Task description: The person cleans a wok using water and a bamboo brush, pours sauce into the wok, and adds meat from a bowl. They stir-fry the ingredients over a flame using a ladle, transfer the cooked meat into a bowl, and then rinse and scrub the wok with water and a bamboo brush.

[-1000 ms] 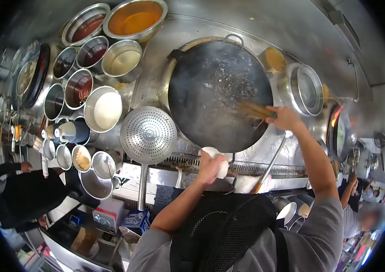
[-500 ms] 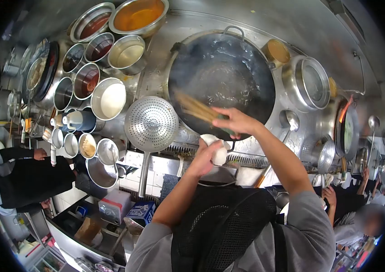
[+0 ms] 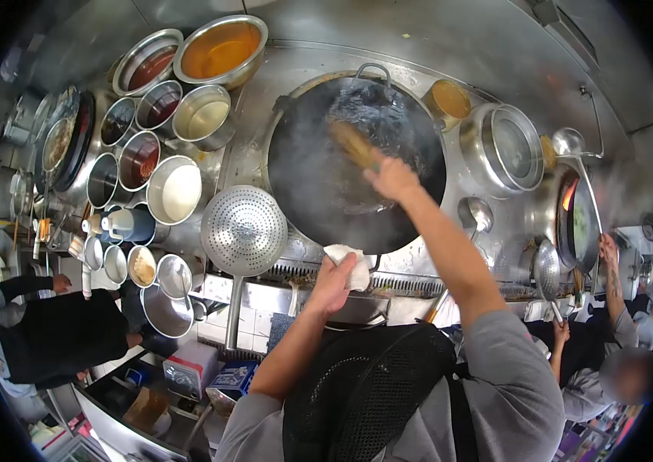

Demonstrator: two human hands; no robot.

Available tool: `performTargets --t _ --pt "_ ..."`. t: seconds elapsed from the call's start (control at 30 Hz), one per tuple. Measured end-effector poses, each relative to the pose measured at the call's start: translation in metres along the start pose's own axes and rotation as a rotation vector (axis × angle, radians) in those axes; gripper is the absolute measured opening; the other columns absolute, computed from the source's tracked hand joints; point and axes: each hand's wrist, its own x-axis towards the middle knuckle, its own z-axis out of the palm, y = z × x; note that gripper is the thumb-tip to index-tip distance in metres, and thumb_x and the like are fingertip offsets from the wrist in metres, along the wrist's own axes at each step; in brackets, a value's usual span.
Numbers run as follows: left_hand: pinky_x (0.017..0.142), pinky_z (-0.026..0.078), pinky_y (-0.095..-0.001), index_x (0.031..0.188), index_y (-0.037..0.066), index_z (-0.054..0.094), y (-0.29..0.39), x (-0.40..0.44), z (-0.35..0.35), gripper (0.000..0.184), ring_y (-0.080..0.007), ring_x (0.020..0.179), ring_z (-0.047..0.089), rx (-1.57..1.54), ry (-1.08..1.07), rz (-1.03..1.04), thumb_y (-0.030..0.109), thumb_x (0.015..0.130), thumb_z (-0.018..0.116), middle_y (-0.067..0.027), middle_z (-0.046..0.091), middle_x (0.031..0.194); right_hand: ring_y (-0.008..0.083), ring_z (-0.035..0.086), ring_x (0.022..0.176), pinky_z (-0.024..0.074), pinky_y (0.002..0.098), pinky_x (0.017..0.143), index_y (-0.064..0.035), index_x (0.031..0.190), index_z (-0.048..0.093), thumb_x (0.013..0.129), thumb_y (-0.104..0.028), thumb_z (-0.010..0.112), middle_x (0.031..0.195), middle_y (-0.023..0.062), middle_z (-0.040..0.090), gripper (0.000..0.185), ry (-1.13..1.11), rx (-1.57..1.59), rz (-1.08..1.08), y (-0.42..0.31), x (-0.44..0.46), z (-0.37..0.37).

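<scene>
A large dark wok [image 3: 303, 169] stands on the stove, steaming, with water glistening inside. Over its middle, my right hand [image 3: 392, 180] is closed round the handle end of a bamboo brush [image 3: 352, 143], whose blurred bristles reach toward the wok's upper part. At the wok's near edge my left hand [image 3: 334, 283] grips a folded white cloth [image 3: 354, 266]. A perforated strainer [image 3: 244, 230] lies left of the wok, its handle pointing toward me.
Sauce bowls and pots [image 3: 175, 190] crowd the left side. On the right are stacked metal bowls [image 3: 512, 148], a ladle [image 3: 475, 215] and another lit wok. A co-worker [image 3: 584, 393] handles a ladle and a strainer at right; another person [image 3: 65, 331] stands at left.
My right hand has moved the brush from the wok's near left side up toward its middle and far part. My left hand keeps the cloth at the near edge. The co-worker's utensils have shifted.
</scene>
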Motion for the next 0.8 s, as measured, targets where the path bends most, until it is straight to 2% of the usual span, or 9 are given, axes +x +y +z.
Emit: performTargets --t 0.1,0.23,0.3,0.37,0.43,0.53,0.63,0.77,0.8 --pt "0.088 0.06 -0.0407 0.133 0.005 0.048 -0.006 0.004 -0.008 0.032 -0.0235 0.107 0.069 -0.012 0.015 -0.01 0.012 0.106 0.062 -0.0107 0.064 0.121 0.0464 0.07 0.112 0.0554 0.0565 0.098 -0.0244 0.157 0.043 0.098 -0.048 0.063 0.116 0.0265 0.073 0.067 -0.097 0.048 -0.082 -0.021 -0.067 0.002" --pt "0.089 0.061 -0.0408 0.132 0.004 0.047 -0.001 0.002 -0.009 0.035 -0.0246 0.106 0.069 0.012 0.036 -0.014 0.009 0.102 0.065 -0.0118 0.065 0.122 0.0445 0.073 0.104 0.058 0.0535 0.093 -0.0272 0.16 0.039 0.098 -0.045 0.065 0.116 0.0248 0.073 0.07 -0.278 -0.249 -0.081 0.035 -0.119 -0.04" --pt "0.089 0.062 -0.0419 0.132 0.004 0.048 0.002 0.002 -0.011 0.036 -0.0251 0.108 0.069 -0.024 0.028 -0.03 0.007 0.101 0.066 -0.0124 0.065 0.123 0.0417 0.073 0.105 0.0586 0.0518 0.091 -0.027 0.159 0.041 0.097 -0.044 0.067 0.115 0.0238 0.073 0.069 -0.256 -0.444 0.072 0.062 -0.108 -0.072" --pt "0.089 0.062 -0.0431 0.131 0.003 0.05 0.003 0.002 -0.01 0.035 -0.0256 0.108 0.07 -0.077 0.023 -0.055 0.006 0.1 0.067 -0.0128 0.066 0.122 0.0417 0.073 0.104 0.0588 0.0529 0.089 -0.0266 0.158 0.042 0.096 -0.044 0.069 0.112 0.0241 0.074 0.071 -0.034 -0.418 0.084 0.091 -0.064 -0.066" --pt "0.09 0.062 -0.0437 0.13 0.003 0.051 0.005 0.0 -0.009 0.034 -0.0259 0.108 0.07 -0.078 0.019 -0.05 0.005 0.1 0.066 -0.013 0.066 0.121 0.044 0.072 0.106 0.0578 0.0554 0.091 -0.0258 0.155 0.047 0.096 -0.044 0.069 0.109 0.0258 0.074 0.066 0.074 -0.151 0.008 0.067 -0.014 -0.055" --pt "0.091 0.062 -0.0443 0.129 0.002 0.052 0.011 0.0 -0.009 0.032 -0.0264 0.107 0.07 -0.081 0.002 -0.068 0.005 0.1 0.066 -0.0128 0.067 0.119 0.0336 0.075 0.079 0.0608 0.0467 0.065 -0.0198 0.157 0.049 0.099 -0.04 0.068 0.097 0.0199 0.074 0.064 -0.106 0.445 0.092 -0.015 0.009 -0.029" --pt "0.091 0.061 -0.0437 0.126 0.002 0.054 0.013 0.003 -0.009 0.029 -0.0268 0.106 0.071 -0.076 -0.051 -0.086 0.005 0.1 0.065 -0.0127 0.068 0.117 0.0206 0.066 0.051 0.0523 0.0343 0.042 -0.0151 0.161 0.043 0.1 -0.039 0.068 0.086 0.0149 0.07 0.07 -0.233 0.878 0.039 -0.062 -0.025 0.005" --pt "0.09 0.061 -0.0417 0.13 0.001 0.056 0.01 0.001 -0.01 0.031 -0.0262 0.109 0.071 -0.054 -0.034 -0.054 0.005 0.101 0.064 -0.0127 0.069 0.122 0.0197 0.065 0.051 0.0513 0.0345 0.043 -0.0164 0.161 0.044 0.1 -0.04 0.067 0.081 0.0151 0.069 0.07 -0.392 0.924 -0.02 -0.035 -0.072 0.014" --pt "0.089 0.061 -0.0416 0.13 0.002 0.056 0.009 0.001 -0.01 0.03 -0.0262 0.109 0.071 -0.054 -0.004 -0.046 0.005 0.101 0.064 -0.0125 0.069 0.122 0.0222 0.067 0.053 0.0543 0.0373 0.048 -0.0176 0.162 0.043 0.1 -0.042 0.066 0.083 0.0151 0.07 0.07 -0.463 0.695 -0.151 -0.006 -0.08 0.014"
